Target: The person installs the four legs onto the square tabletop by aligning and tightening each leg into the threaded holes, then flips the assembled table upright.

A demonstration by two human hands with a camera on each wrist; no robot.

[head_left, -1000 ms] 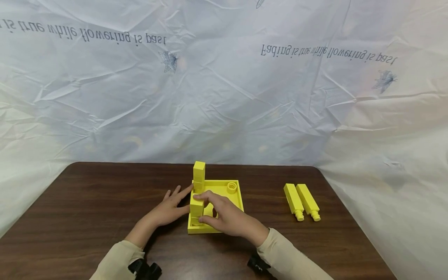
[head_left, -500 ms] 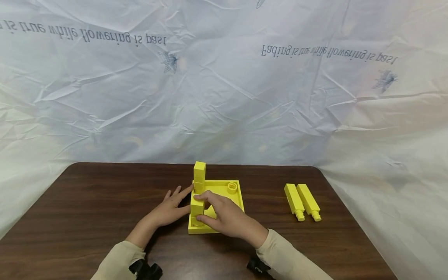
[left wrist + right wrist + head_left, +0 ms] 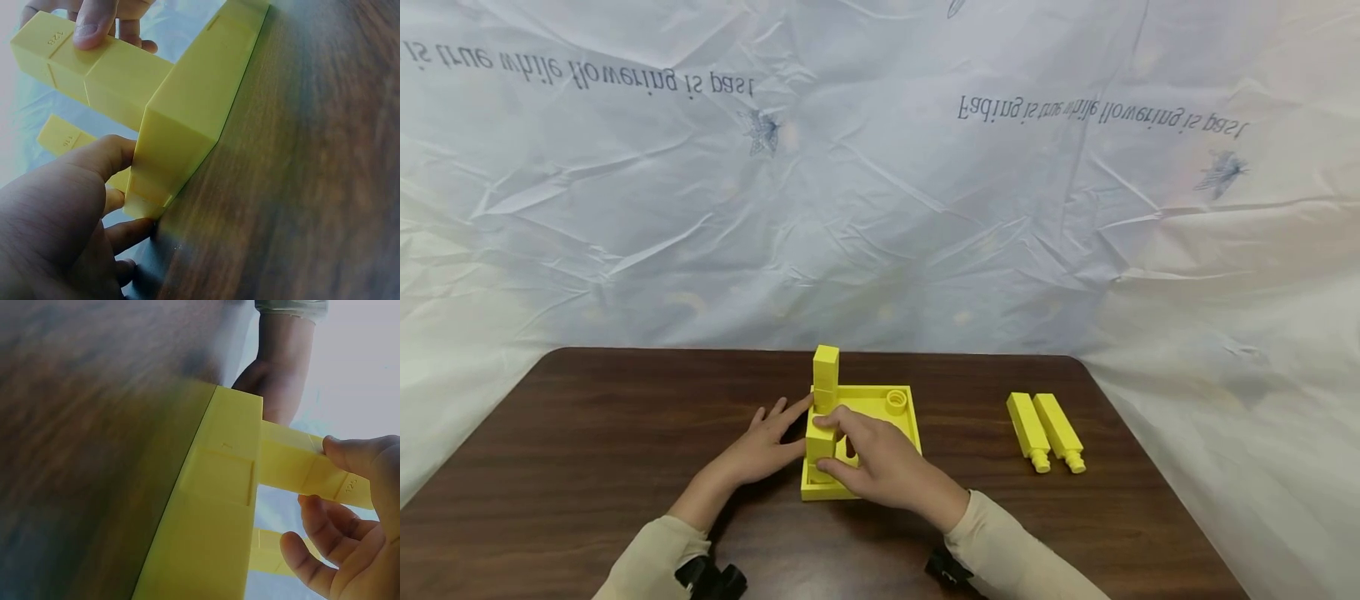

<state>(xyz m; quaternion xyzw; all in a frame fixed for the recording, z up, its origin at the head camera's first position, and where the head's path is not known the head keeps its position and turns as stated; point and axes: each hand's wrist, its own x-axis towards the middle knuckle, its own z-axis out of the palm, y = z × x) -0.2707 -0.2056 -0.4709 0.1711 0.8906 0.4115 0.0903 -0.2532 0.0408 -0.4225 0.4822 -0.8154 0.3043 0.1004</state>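
While the left hand (image 3: 763, 450), fingers apart, is touching the tray (image 3: 831, 492), the right hand (image 3: 883, 458) is pinching the near post (image 3: 818, 447) (upright, yellow) between thumb and fingers.

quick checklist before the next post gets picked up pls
1. Near post upright at the near-left corner of the tray: ok.
2. Near post fully seated: cannot tell, the inside of the joint is hidden.
3. Near post released by the right hand: not ok, thumb and fingers grip it.
4. Left hand touching the tray's left side: ok.
5. Far-right socket uncovered: ok.
6. Loose posts lying on the table: ok, both there.
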